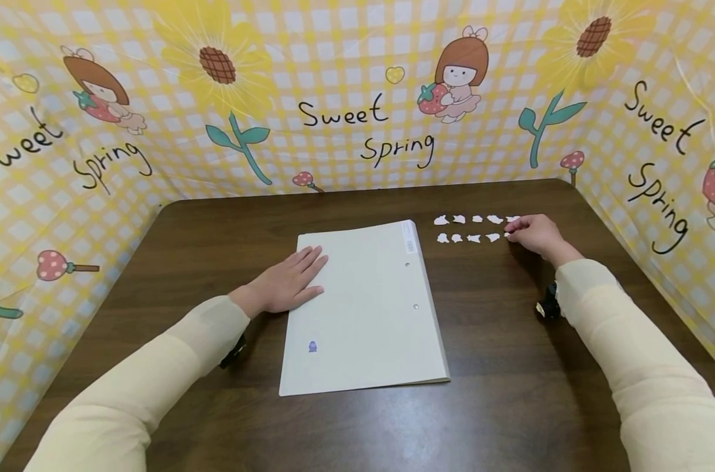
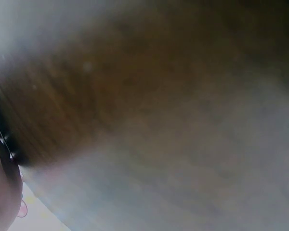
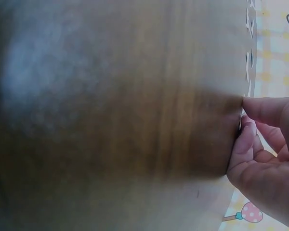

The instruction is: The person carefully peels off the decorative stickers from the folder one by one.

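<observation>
A pale file folder (image 1: 363,308) lies on the brown table, with a small purple sticker (image 1: 313,347) at its lower left. My left hand (image 1: 286,282) rests flat on its left edge, fingers spread. To the right of the folder, several small white cutouts (image 1: 473,238) lie in two rows. At the right end of the rows my right hand (image 1: 534,235) is down at the tabletop. Its thumb and fingers pinch the end cutout (image 1: 508,235) of the near row, mostly hidden by the fingertips. The right wrist view shows that right hand (image 3: 272,144) with fingers curled.
A white label (image 1: 408,237) and two small round holes run along the folder's right side. The brown table (image 1: 499,406) ends at a yellow checked cloth (image 1: 334,157) behind and at both sides. The left wrist view is mostly blurred tabletop.
</observation>
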Demonstrator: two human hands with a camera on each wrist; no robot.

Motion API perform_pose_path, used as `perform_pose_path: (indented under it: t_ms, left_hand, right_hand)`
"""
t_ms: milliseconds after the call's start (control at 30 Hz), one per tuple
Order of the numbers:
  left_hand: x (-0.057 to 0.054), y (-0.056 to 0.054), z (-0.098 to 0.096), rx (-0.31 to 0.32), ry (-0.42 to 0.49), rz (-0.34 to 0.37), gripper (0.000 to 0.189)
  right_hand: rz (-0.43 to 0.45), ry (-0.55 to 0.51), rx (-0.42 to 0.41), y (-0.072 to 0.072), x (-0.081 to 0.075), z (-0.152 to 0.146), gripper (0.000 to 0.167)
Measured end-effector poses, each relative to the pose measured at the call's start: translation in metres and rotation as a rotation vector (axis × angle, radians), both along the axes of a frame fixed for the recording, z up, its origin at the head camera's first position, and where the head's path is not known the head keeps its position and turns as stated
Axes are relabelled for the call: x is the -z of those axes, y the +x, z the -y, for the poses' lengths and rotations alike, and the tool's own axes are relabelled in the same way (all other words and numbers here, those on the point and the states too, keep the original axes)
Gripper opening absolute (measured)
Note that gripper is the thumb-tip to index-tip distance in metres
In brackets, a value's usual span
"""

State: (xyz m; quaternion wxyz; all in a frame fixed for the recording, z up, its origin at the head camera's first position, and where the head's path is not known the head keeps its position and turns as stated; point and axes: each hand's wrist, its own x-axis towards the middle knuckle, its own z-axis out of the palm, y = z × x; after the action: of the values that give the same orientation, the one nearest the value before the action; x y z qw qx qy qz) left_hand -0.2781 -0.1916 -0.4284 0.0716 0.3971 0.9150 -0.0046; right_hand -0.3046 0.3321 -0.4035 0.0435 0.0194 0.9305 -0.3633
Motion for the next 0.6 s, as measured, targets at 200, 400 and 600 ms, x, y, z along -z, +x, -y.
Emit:
perform_pose_path:
  t_ms: [200,400,600]
  left_hand:
    - [-0.0008,0.0015,-0.0004,-0.004,0.003,0.000,0.073]
    - [0.0002,0.0004,-0.0009,-0.010,-0.005,0.004,0.072]
    - [0.0020,-0.0011,0.0002,-0.009,-0.006,0.009,0.074]
  right_hand:
    - [0.003,-0.007,0.001,-0.0008,0.0012,0.0001,0.024]
    - [-0.002,-0.004,0.005,-0.0001,0.0006,-0.0005,0.024]
    - [0.014,-0.008,0.007,-0.0001,0.0013,-0.0020,0.026]
